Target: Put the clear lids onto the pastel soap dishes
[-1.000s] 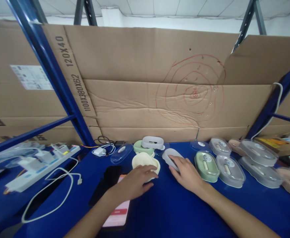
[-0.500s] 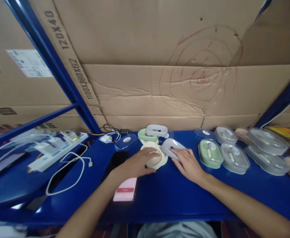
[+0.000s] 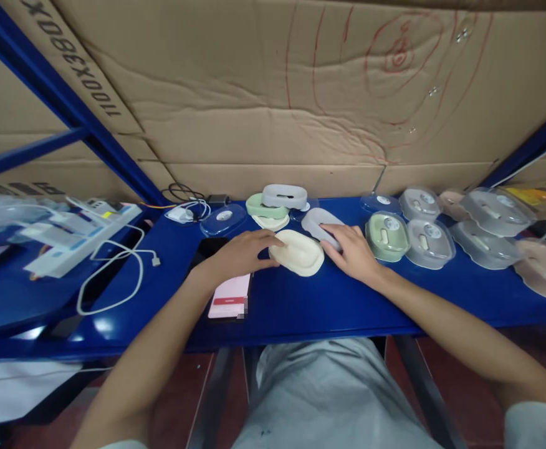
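Observation:
My left hand [image 3: 249, 251] pinches the left edge of a cream oval soap dish [image 3: 300, 254], thumb in front and fingers behind. The dish is tilted, its hollow side facing me. My right hand [image 3: 354, 251] holds the near end of a light grey oval soap dish [image 3: 320, 223], which lies just behind and right of the cream one. Farther back, a green soap dish [image 3: 260, 207] rests on another cream piece [image 3: 271, 223], with a pale grey slotted soap dish [image 3: 284, 196] leaning over the green one.
Lidded soap boxes, one green [image 3: 387, 237] and several grey [image 3: 430, 243], stand at right. Clear lids [image 3: 224, 219] lie at the back. A phone [image 3: 229, 298] is by my left wrist. Left are a power strip [image 3: 83, 240] and white cable [image 3: 135, 252]; cardboard [image 3: 235, 93] walls the back.
The view has tilted down. My left hand has gone from covering the cream dish to gripping its left edge and tilting it. My right hand stays on the grey dish.

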A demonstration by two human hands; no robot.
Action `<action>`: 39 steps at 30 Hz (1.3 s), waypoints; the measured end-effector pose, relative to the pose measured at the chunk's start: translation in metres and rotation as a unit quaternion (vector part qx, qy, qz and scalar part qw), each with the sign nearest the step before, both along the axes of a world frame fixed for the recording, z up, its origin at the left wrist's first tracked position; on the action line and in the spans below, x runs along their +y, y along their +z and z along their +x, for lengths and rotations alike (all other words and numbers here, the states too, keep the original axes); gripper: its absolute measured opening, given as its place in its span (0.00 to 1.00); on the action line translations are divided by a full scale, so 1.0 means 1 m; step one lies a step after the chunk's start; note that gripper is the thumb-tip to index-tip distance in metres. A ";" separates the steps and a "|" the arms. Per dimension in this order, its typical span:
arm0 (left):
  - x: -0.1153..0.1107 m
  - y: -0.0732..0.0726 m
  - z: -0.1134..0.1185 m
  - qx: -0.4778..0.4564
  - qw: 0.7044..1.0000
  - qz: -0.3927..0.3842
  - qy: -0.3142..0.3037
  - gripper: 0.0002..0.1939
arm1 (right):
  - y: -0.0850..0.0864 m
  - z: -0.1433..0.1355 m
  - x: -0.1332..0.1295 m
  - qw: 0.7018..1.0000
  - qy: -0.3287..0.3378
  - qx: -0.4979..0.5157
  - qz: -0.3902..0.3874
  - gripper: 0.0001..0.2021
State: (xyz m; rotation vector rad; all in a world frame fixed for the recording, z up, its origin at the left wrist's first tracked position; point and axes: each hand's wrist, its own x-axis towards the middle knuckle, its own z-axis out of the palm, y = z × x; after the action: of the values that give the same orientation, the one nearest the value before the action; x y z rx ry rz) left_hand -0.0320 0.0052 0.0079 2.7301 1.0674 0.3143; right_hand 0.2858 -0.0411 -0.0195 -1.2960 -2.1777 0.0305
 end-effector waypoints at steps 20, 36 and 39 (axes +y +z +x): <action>0.005 0.014 -0.006 -0.197 0.941 0.156 0.227 0.15 | -0.002 -0.025 -0.036 0.936 0.318 -0.095 0.119 0.16; -0.040 0.016 0.027 -0.039 0.991 -0.056 -0.112 0.11 | 0.028 0.020 -0.008 0.980 0.017 0.190 0.057 0.16; -0.049 0.013 0.033 -0.012 0.985 -0.111 -0.128 0.14 | 0.019 0.009 -0.015 0.985 0.139 0.069 0.081 0.15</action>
State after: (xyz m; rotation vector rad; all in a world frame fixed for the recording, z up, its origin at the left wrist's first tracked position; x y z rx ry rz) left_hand 0.0006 -0.0436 0.0210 2.6133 0.6859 0.1768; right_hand 0.2947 -0.0563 -0.0001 -0.8691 -2.1747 0.0525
